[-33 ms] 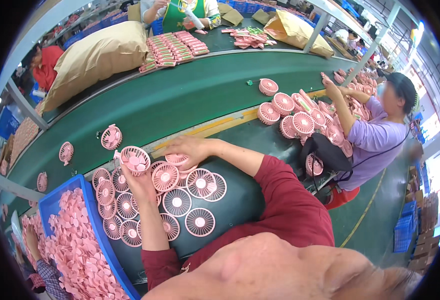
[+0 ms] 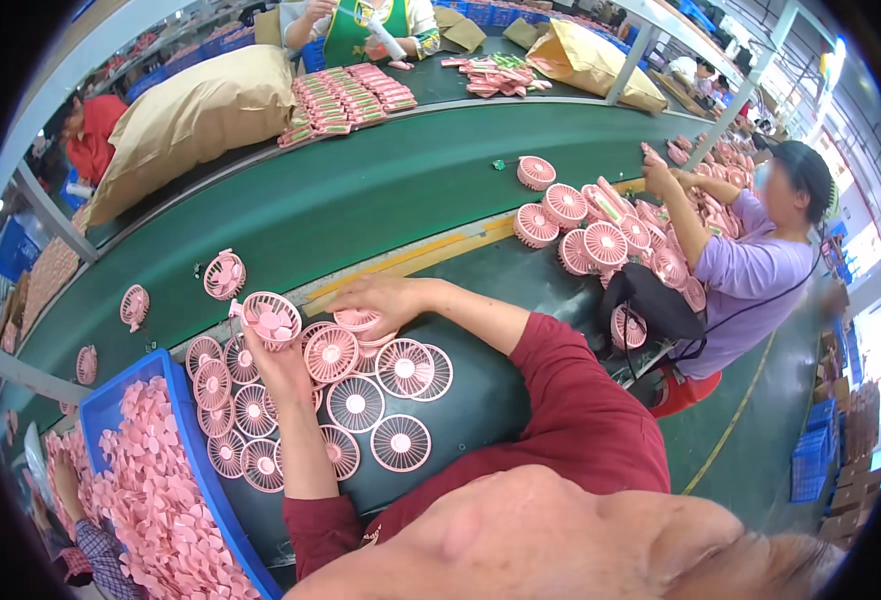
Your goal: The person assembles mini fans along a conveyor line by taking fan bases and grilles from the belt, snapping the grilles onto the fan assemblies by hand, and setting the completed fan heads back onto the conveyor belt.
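Observation:
My left hand (image 2: 282, 372) is closed around a pink fan housing (image 2: 271, 320) with its blades showing, holding it above the workbench. My right hand (image 2: 380, 300) curls its fingers over a pink round fan grille (image 2: 357, 319) at the far edge of the pile; the fingertips are partly hidden. Between and below my hands, several pink round grilles (image 2: 400, 443) lie flat, some overlapping, on the dark green bench (image 2: 480, 425).
A blue bin (image 2: 182, 400) of pink fan blades (image 2: 165, 480) stands at my left. Beyond the bench runs a green conveyor belt (image 2: 360, 215) carrying pink fan heads (image 2: 225, 274). To the right, a co-worker in purple (image 2: 755, 255) sits beside heaped fan parts (image 2: 605, 243) and a black bag (image 2: 650, 305).

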`<state>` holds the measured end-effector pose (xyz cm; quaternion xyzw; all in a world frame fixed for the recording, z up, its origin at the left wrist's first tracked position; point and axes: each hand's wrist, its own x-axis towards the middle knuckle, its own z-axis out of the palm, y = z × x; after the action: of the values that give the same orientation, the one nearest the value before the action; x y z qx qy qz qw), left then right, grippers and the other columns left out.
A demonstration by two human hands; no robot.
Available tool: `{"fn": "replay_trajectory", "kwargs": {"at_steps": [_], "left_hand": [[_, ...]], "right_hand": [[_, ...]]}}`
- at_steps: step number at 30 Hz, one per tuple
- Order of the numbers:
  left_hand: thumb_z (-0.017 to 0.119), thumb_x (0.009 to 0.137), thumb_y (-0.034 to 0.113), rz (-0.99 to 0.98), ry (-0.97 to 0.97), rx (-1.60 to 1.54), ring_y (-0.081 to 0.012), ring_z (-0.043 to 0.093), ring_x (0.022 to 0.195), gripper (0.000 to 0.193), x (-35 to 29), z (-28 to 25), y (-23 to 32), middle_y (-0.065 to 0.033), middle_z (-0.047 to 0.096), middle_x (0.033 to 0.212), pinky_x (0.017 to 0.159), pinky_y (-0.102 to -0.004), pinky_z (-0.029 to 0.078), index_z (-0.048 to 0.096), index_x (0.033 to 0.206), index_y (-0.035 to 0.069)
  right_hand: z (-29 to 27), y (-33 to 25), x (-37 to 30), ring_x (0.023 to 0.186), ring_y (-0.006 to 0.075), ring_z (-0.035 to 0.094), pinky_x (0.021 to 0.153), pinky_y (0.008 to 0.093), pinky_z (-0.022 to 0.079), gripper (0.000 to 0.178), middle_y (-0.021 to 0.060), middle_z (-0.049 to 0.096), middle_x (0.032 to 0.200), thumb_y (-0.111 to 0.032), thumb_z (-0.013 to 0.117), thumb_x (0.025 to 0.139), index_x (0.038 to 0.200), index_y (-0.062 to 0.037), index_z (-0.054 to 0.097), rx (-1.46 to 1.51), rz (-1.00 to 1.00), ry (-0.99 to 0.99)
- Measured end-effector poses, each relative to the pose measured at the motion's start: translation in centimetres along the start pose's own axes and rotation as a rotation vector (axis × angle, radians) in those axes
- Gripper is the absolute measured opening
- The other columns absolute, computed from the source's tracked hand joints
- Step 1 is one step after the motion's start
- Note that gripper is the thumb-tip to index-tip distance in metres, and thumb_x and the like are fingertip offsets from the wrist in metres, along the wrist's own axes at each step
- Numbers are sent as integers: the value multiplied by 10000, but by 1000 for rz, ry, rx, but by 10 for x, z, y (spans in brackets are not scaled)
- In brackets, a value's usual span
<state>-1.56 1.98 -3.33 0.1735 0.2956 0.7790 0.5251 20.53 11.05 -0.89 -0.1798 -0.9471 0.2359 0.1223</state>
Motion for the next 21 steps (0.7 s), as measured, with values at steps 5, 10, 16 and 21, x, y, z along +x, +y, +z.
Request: {"fn": "replay_trajectory", "kwargs": {"at_steps": [5, 10, 16, 21], "left_hand": [[487, 1000, 435, -68, -68, -8, -180, 531, 1148, 421, 0, -6, 5, -22, 550, 1291, 957, -394, 440, 513, 1298, 139], [485, 1003, 420, -146, -71, -53, -191, 548, 1143, 408, -11, 20, 13, -31, 564, 1284, 947, -393, 462, 532, 1287, 131], [397, 1025, 471, -257, -248, -25, -244, 576, 1145, 461, -28, 44, 12, -79, 596, 1246, 954, -444, 494, 541, 1265, 106], [336, 1037, 471, -374, -158, -48, -253, 571, 1180, 508, -37, 65, -2, -101, 561, 1310, 986, -452, 490, 482, 1336, 86]], "right_hand": [[-22, -27, -25, 1191, 268, 584, 1009, 362, 448, 579, 119, 589, 1335, -312, 663, 868, 1388, -110, 509, 446, 204, -122], [-32, -18, -30, 1076, 170, 626, 948, 321, 486, 359, 86, 682, 1167, -214, 601, 940, 1269, -71, 621, 500, 166, 298], [-31, -49, 2, 969, 104, 639, 866, 275, 521, 286, 54, 691, 1076, -89, 636, 911, 1187, -15, 645, 1022, 96, 707], [-2, -71, 14, 1010, 310, 604, 870, 382, 496, 339, 139, 619, 1075, -107, 673, 841, 1180, -101, 652, 236, 2, 897]]}}
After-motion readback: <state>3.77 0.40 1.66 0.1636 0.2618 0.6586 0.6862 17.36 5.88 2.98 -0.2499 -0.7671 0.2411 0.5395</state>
